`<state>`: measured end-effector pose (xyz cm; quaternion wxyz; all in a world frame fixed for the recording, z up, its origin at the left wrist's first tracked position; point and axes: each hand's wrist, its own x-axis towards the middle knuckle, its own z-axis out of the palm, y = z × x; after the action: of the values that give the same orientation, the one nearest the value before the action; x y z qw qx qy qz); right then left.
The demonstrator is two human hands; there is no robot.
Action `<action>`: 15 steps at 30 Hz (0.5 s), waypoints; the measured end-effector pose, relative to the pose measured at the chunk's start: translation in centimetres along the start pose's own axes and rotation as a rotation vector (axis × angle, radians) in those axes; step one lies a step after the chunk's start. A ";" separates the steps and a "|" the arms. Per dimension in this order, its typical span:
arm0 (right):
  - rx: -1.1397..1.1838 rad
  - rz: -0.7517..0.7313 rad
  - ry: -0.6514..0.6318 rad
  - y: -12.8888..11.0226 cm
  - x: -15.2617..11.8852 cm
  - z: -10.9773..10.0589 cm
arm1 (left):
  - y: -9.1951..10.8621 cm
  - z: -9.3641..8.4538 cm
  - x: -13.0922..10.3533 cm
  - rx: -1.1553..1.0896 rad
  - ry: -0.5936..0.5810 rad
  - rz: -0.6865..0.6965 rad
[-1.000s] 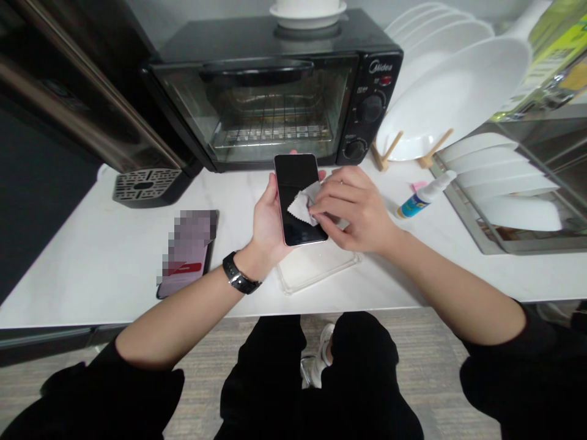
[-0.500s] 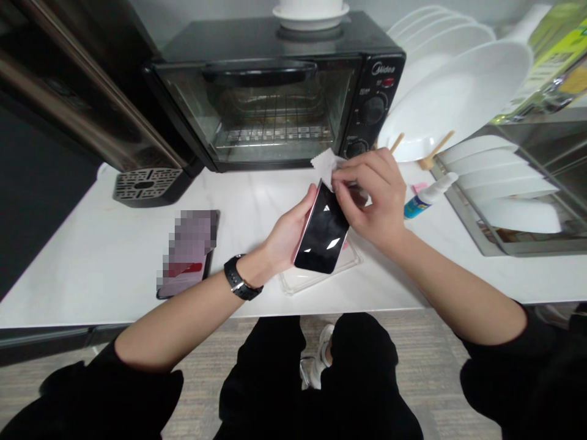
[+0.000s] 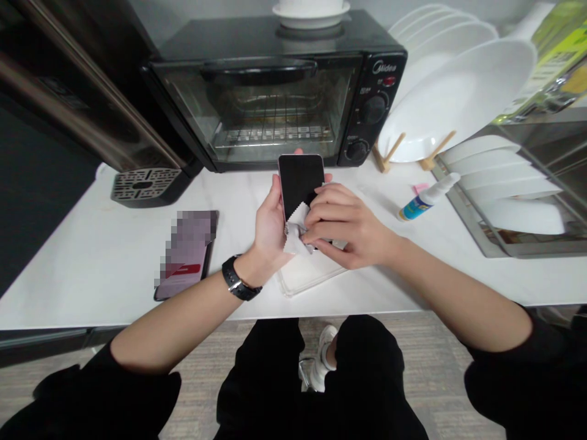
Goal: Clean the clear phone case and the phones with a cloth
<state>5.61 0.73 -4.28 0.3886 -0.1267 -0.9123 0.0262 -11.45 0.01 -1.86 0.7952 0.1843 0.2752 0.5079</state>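
My left hand (image 3: 271,229) is closed round a smartphone (image 3: 300,180) with a dark screen, held face up over the counter. In my right hand (image 3: 348,226) a small grey cleaning cloth (image 3: 297,235) with zigzag edges is pinched, pressed on the lower part of the screen. Part of the phone's lower end is hidden by the cloth and fingers. Below the phone, a clear phone case (image 3: 305,278) lies on the counter, partly covered by my hands. A small spray bottle (image 3: 422,201) with a blue label lies to the right of my right hand.
Another phone (image 3: 192,247), its screen lit and blurred, lies left on the white counter (image 3: 92,263). Behind stands a black toaster oven (image 3: 275,110). White plates (image 3: 458,91) stand in a wooden rack at right, beside a dish basin (image 3: 504,244). A dispenser's drip tray (image 3: 144,185) is at left.
The cloth has gone from the phone's top end to its lower part with my right hand. My left hand has turned the phone more upright and shifted it slightly left and away.
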 end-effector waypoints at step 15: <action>-0.242 0.407 0.344 2.0 -0.8 -0.2 | -1.0 -0.3 0.2 -0.001 -0.074 -0.145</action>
<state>6.66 2.47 -5.00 0.5064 -0.3552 -0.7852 -0.0272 -10.87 -0.21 -2.67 0.8396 0.1823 0.2579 0.4420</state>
